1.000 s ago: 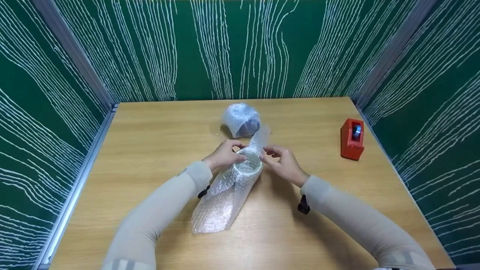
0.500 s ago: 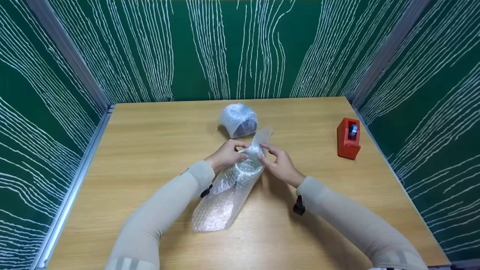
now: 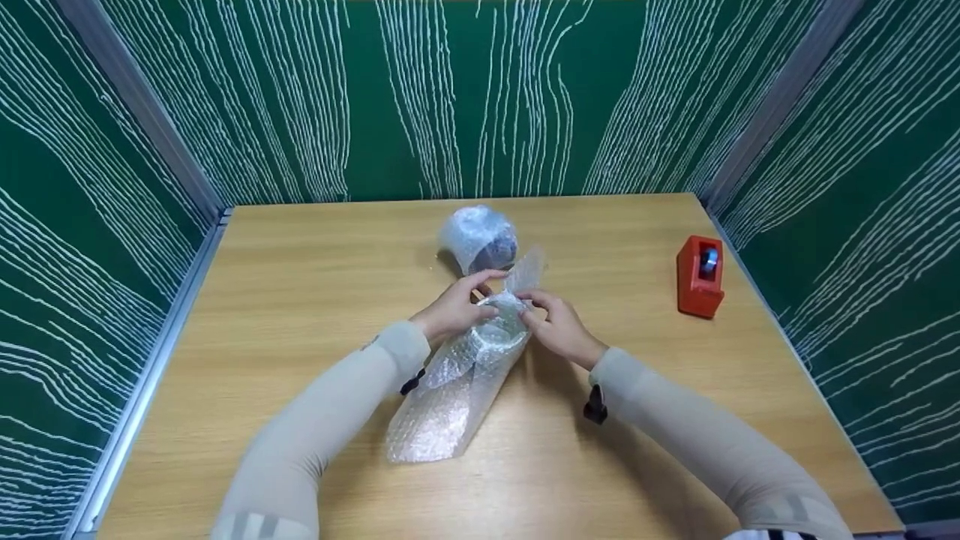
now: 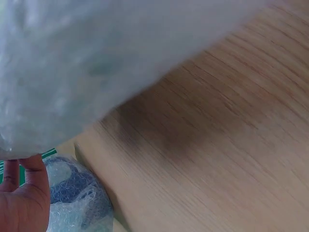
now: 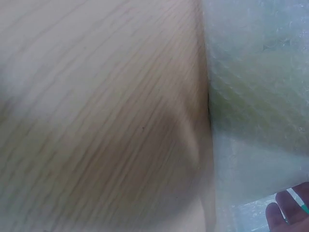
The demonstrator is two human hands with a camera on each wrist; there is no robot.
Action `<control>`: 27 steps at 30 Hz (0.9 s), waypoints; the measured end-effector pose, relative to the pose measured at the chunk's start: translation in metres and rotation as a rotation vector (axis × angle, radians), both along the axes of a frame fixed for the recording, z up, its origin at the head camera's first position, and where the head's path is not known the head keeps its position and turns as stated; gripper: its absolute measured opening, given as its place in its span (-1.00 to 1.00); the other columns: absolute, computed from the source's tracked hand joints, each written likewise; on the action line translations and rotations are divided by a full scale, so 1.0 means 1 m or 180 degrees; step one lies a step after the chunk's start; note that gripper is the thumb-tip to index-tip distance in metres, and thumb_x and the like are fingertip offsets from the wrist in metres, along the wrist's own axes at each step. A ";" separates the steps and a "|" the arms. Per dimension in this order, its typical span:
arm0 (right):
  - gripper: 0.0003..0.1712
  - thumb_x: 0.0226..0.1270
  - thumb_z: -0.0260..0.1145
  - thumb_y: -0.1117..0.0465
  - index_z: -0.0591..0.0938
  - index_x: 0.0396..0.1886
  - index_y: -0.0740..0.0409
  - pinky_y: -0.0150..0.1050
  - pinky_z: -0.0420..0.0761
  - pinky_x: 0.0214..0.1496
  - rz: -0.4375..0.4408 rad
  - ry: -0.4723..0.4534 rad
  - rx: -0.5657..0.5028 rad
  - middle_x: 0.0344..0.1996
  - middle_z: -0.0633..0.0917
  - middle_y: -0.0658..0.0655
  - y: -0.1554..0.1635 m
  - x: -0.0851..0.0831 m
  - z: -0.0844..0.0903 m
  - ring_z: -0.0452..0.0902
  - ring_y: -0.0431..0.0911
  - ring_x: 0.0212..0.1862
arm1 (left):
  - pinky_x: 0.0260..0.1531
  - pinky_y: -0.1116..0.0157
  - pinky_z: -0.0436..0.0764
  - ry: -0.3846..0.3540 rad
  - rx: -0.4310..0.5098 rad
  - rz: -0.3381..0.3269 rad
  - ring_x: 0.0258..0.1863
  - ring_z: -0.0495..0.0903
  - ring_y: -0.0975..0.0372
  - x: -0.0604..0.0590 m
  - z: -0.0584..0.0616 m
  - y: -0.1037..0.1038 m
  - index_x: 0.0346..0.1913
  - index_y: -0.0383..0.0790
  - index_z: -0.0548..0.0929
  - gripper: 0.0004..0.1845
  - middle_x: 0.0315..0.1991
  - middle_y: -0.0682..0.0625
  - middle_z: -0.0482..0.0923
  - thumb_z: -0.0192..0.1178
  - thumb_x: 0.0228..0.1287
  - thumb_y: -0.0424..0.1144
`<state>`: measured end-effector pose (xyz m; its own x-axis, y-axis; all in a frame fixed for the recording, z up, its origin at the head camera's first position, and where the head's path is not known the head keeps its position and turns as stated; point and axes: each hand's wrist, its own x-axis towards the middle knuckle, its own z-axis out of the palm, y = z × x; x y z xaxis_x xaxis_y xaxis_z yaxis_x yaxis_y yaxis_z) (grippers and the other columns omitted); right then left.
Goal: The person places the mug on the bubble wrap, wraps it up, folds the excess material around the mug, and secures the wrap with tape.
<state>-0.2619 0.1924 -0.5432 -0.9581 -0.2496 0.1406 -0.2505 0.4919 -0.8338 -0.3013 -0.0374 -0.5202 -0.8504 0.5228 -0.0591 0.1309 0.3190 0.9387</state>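
Observation:
A sheet of bubble wrap (image 3: pixel 435 424) is rolled around something with a round, glassy, greenish rim; its exact kind is hidden by the wrap. My left hand (image 3: pixel 454 307) holds the wrap's upper left edge, with the thumb at the round opening. On the opposite side, my right hand (image 3: pixel 562 330) pinches the wrap near the rim between thumb and fingers. A loose flap of wrap sticks up beyond both hands. In the left wrist view, fingers of the left hand (image 4: pixel 26 203) touch the wrap's edge. The right wrist view shows fingertips of the right hand (image 5: pixel 288 212) by the wrap.
Just behind the hands stands a bubble-wrapped bundle (image 3: pixel 480 236) with something dark blue inside. A red tape dispenser (image 3: pixel 700 277) is at the right of the wooden table (image 3: pixel 300 262). Green panels with white wavy lines (image 3: pixel 517 97) enclose the back and sides.
My right hand has moved slightly left and onto the wrap by the rim. The left hand's fingers have reached farther toward the upright flap. The wrapped bundle behind stays put.

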 end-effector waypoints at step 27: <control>-0.31 0.58 0.35 0.22 0.40 0.53 0.50 -0.29 0.75 0.07 -0.1066 -0.0980 -0.0961 0.30 0.62 0.50 0.019 -0.051 -0.027 0.69 0.02 0.06 | 0.16 0.26 0.56 0.0277 -0.0218 0.0086 0.04 0.54 0.18 -0.003 -0.003 0.004 -0.07 -0.38 0.75 -0.91 0.18 -0.12 0.58 0.36 0.44 -0.44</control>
<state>-0.3124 0.2114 -0.5701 -0.9864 0.0841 -0.1409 0.1568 0.2302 -0.9604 -0.3041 -0.0338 -0.5230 -0.8675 0.4970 -0.0191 0.2016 0.3865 0.9000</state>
